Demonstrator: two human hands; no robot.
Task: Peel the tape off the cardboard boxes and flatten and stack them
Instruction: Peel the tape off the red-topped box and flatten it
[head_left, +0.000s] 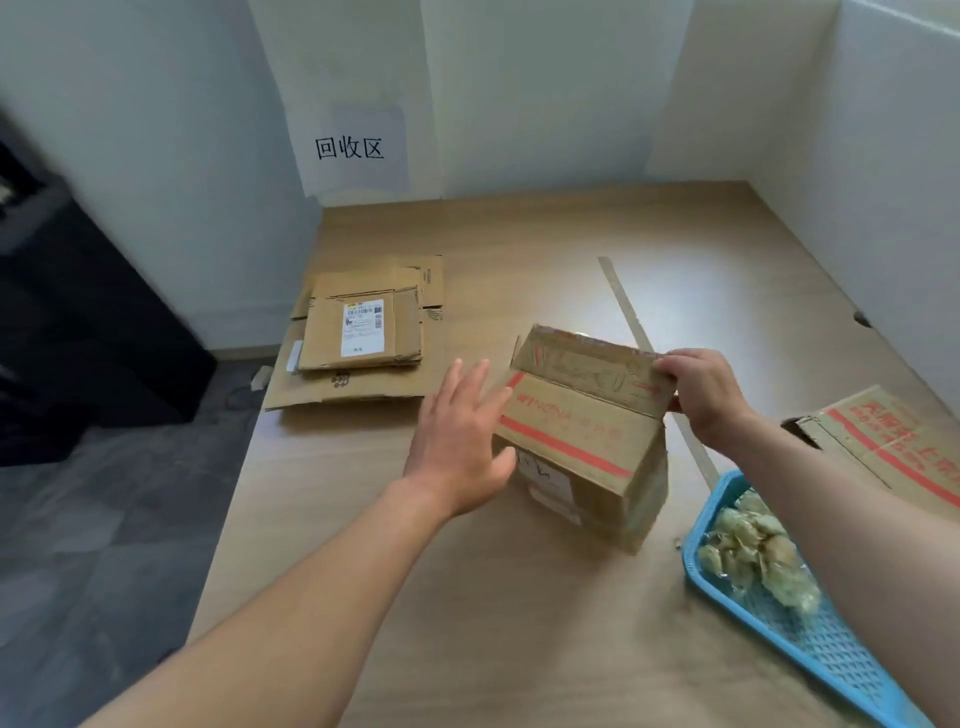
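A brown cardboard box (582, 441) with red stripes and print stands tilted on the wooden table (467, 597), one top flap raised. My right hand (698, 395) grips the right end of that raised flap. My left hand (462, 441) is spread open at the box's left side, fingers straight, at or just short of the cardboard. A stack of flattened boxes (358, 338) lies at the table's far left, the top one bearing a white label. Another red-printed box (893, 441) sits at the right edge, partly hidden by my right arm.
A long strip of peeled tape (631, 317) lies on the table behind the box. A blue plastic basket (810, 639) holding crumpled tape wads sits at the near right. White walls close the back and right; a paper sign (350, 148) hangs behind. The table's left edge drops to grey floor.
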